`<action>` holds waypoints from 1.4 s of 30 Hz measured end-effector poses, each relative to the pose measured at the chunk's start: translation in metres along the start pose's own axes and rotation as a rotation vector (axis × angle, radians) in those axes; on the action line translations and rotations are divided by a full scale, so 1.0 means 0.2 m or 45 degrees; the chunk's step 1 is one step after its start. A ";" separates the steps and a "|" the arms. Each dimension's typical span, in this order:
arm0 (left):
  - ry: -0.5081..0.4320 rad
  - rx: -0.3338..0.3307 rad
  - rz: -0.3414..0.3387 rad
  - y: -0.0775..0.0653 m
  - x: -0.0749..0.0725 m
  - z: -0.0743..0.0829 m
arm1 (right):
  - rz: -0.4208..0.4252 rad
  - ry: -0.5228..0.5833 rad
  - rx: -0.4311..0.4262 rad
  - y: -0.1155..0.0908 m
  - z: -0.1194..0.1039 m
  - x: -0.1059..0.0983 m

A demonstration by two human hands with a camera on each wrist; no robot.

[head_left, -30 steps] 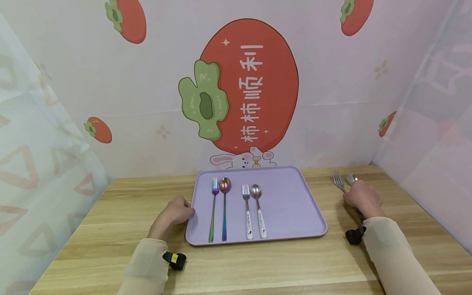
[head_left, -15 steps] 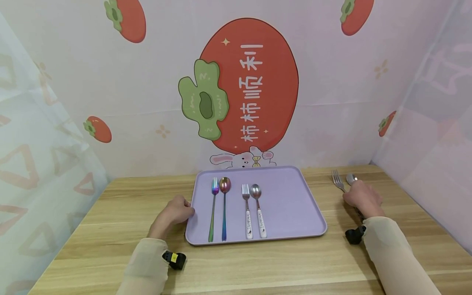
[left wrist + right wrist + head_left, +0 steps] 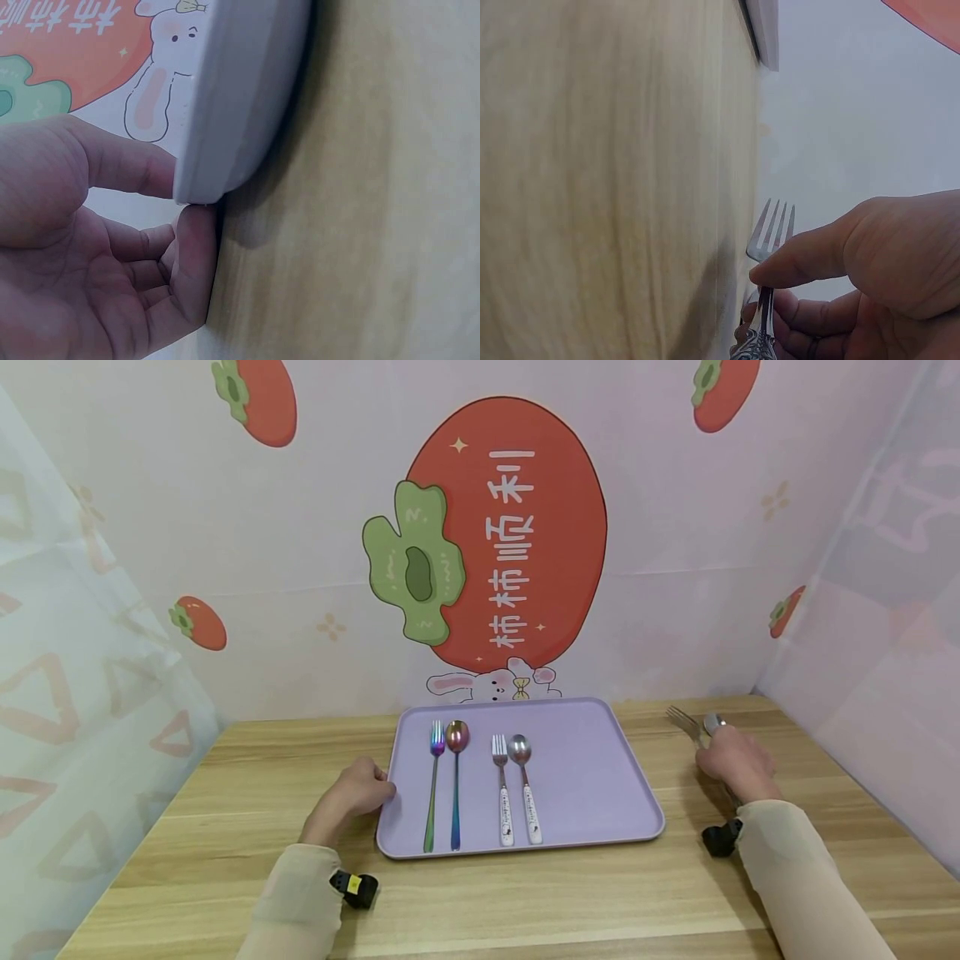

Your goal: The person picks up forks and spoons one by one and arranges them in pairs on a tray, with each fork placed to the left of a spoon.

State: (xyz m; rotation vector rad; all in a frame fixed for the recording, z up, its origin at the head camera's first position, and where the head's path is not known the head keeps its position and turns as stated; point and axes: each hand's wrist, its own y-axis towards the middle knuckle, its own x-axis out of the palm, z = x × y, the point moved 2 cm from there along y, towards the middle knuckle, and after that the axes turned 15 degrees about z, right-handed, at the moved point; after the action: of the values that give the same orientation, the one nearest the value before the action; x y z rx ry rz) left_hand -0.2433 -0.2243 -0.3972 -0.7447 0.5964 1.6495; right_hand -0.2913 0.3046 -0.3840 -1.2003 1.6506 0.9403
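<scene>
At the lavender tray's (image 3: 592, 777) left edge, my left hand (image 3: 358, 789) grips the rim; in the left wrist view the thumb lies on one side of the rim (image 3: 199, 150) and a finger under it. My right hand (image 3: 738, 764) pinches a silver fork (image 3: 771, 238) by its neck between thumb and fingers, its ornate handle running down out of the right wrist view. Close to that fork, a silver spoon (image 3: 713, 722) shows only its bowl; the hand hides the rest.
On the tray lie a rainbow-coloured fork (image 3: 433, 793), a matching spoon (image 3: 456, 793), and a fork (image 3: 506, 810) and spoon (image 3: 531, 810) with white patterned handles. The wooden table (image 3: 480, 902) meets a persimmon-print backdrop (image 3: 525, 543) behind.
The silver fork's tines have swung slightly left and look tipped up, with my right hand shifting a little with it. My left hand and the tray stay put.
</scene>
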 end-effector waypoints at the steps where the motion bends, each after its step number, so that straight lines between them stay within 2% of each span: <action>1: 0.000 -0.002 0.000 0.00 0.00 0.00 | -0.002 0.004 -0.003 0.00 0.00 0.00; 18: -0.013 0.000 0.005 0.00 0.01 -0.01 | -0.004 -0.021 -0.034 -0.01 -0.02 0.01; 31: -0.013 0.004 0.004 0.00 0.01 -0.01 | 0.006 -0.004 0.021 0.00 -0.02 0.02; 42: -0.011 0.000 0.001 0.00 0.01 0.00 | 0.014 -0.006 0.010 0.00 -0.01 0.02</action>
State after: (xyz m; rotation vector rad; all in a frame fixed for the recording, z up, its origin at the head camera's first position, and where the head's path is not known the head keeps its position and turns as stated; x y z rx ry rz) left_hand -0.2436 -0.2243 -0.3986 -0.7373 0.5900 1.6526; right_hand -0.2916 0.3005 -0.3867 -1.1841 1.6571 0.9415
